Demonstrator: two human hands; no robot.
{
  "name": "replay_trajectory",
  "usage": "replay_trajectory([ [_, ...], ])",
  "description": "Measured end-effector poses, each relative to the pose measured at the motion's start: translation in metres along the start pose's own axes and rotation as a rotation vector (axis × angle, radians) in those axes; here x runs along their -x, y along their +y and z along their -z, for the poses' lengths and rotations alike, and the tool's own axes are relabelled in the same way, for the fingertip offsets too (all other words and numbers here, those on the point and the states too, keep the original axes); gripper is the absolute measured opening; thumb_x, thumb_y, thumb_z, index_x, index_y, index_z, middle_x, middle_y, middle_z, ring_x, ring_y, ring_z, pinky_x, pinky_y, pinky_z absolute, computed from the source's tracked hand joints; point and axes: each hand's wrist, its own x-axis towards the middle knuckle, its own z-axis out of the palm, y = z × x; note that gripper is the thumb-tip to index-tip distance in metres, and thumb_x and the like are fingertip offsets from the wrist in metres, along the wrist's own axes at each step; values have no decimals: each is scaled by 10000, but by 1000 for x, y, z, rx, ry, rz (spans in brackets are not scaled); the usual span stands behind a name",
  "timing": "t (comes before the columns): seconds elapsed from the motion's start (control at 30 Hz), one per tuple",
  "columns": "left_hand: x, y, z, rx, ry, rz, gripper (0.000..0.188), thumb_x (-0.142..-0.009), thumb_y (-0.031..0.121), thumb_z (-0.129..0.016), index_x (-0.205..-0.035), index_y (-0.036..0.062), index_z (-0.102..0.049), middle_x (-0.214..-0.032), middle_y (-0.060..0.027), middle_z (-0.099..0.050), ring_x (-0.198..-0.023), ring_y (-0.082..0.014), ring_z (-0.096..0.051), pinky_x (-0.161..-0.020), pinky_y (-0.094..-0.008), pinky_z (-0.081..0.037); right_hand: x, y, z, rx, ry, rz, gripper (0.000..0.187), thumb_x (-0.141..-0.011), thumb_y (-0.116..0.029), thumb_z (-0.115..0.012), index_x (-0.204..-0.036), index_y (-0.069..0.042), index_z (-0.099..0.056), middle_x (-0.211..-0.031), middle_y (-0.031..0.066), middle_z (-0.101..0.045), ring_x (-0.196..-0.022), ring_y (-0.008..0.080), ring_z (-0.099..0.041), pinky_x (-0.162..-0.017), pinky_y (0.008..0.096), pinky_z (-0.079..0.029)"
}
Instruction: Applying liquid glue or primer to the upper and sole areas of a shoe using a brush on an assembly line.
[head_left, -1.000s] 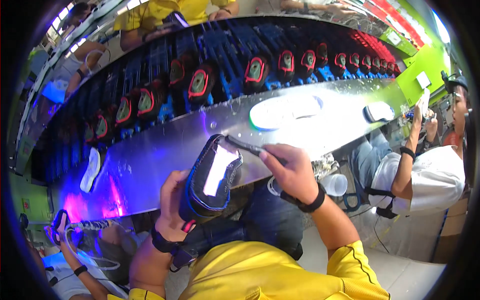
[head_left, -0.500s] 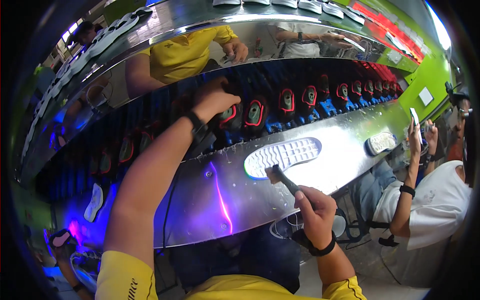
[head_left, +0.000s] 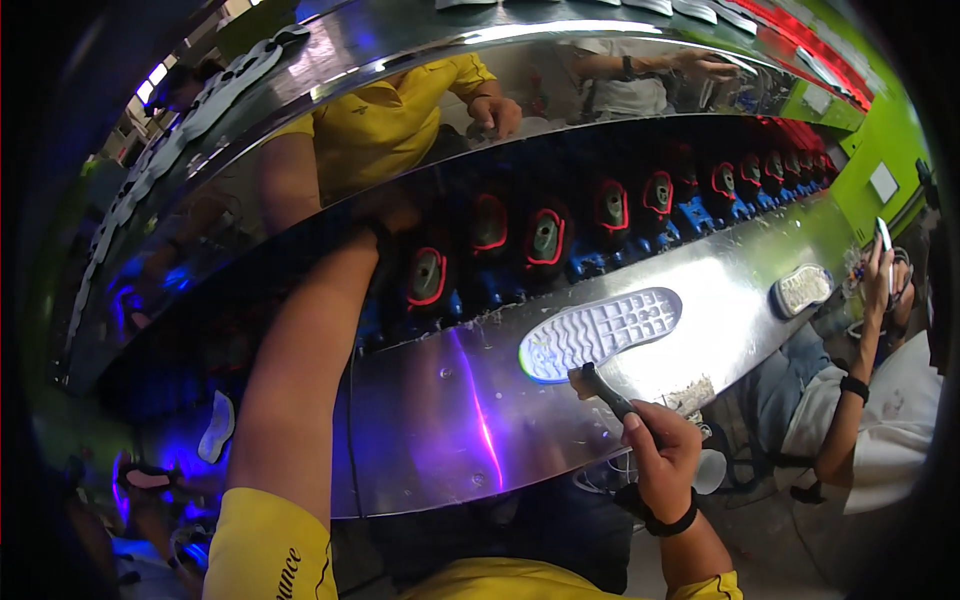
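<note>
My right hand (head_left: pixel 664 455) is closed round the dark handle of a small brush (head_left: pixel 607 392). Its brown bristle end hovers by the lower edge of a white shoe sole (head_left: pixel 600 335), tread side up on the metal ledge. Across the ledge, my left hand (head_left: pixel 400 212) reaches deep into the dark slot, where its fingers are lost in shadow. Beside that wrist stands a red-edged dark shoe (head_left: pixel 428 277), heel toward me. Another such shoe (head_left: pixel 488 222) sits farther in, and a third (head_left: pixel 546 238) stands to its right.
A metal ledge (head_left: pixel 420 420) runs along the slot. More red-edged shoes (head_left: pixel 658 192) stand in a row to the right on blue holders. A second sole (head_left: pixel 803 290) lies at the ledge's right end, near a co-worker's arm (head_left: pixel 850 400). White soles (head_left: pixel 215 85) line the upper shelf.
My left hand has left the shoe it was touching and gone deeper into the dark slot. My right hand still holds the brush near the sole. The whole view has shifted a little.
</note>
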Motion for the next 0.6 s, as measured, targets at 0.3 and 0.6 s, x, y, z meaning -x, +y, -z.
replay_trajectory([
  [0.3,80,29,123,1357,-104,696,314,-992,333,-765,-1200,97,-781,-1125,-83,-794,-1060,-240,-749,-967,-434,-578,17,-31,-14,38,-5,19,187,-984,-56,-767,-1104,87,-764,-801,97,-708,-717,129,-630,-660,289,-472],
  [0.6,292,106,245,2109,532,817,372,-1001,157,-754,-1357,82,-674,-1239,-58,-753,-1148,-236,-746,-993,-401,-612,53,-55,-61,38,-180,-2,231,-1004,-94,-768,-1156,79,-757,-840,94,-726,-739,126,-636,-687,292,-496],
])
